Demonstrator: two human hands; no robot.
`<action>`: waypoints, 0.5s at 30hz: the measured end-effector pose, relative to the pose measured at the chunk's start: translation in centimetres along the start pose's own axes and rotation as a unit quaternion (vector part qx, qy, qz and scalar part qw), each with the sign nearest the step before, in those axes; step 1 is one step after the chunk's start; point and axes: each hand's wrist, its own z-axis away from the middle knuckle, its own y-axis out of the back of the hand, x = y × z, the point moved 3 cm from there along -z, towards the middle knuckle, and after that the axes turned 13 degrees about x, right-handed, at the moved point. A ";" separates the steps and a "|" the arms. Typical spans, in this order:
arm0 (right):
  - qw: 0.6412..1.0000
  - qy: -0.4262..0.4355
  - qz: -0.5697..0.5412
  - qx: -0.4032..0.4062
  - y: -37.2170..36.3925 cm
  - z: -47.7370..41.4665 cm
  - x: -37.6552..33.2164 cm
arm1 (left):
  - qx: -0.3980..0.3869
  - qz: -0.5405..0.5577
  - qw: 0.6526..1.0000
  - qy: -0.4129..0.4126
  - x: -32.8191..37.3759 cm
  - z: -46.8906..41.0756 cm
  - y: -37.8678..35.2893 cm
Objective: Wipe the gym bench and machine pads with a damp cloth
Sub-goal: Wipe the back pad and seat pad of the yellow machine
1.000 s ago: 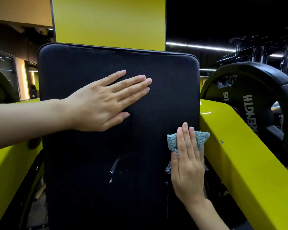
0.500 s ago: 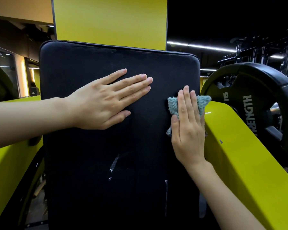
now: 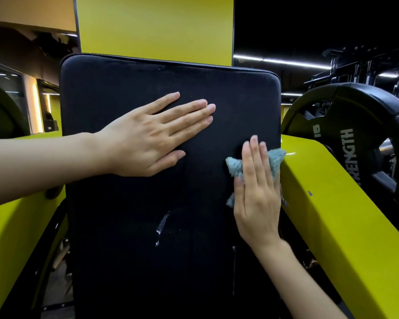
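My right hand (image 3: 256, 199) lies flat with its fingers (image 3: 253, 157) straight and close together, pressing a fuzzy blue cloth (image 3: 274, 160) against the right edge of an upright black pad (image 3: 148, 238), the cloth poking out on both sides of my fingers. My left hand (image 3: 152, 139) rests open, palm down and fingers straight, on the upper middle of the same pad, holding nothing. A pale scuff (image 3: 162, 223) marks the pad lower down, a yellow frame arm (image 3: 332, 203) runs just beside the cloth on the right, and a black weight plate (image 3: 355, 125) sits behind that arm.
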 end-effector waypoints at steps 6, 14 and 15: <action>0.999 -0.017 0.030 0.036 -1.3 -5.0 -0.2 | -0.001 0.003 1.000 -0.001 0.0 0.0 0.0; 0.998 -0.035 0.057 0.006 -0.7 2.3 -2.5 | 0.005 0.005 1.000 0.001 0.0 0.0 0.0; 0.998 -0.030 0.059 -0.003 -0.6 3.4 -3.0 | 0.005 0.005 1.000 0.001 0.0 0.0 0.0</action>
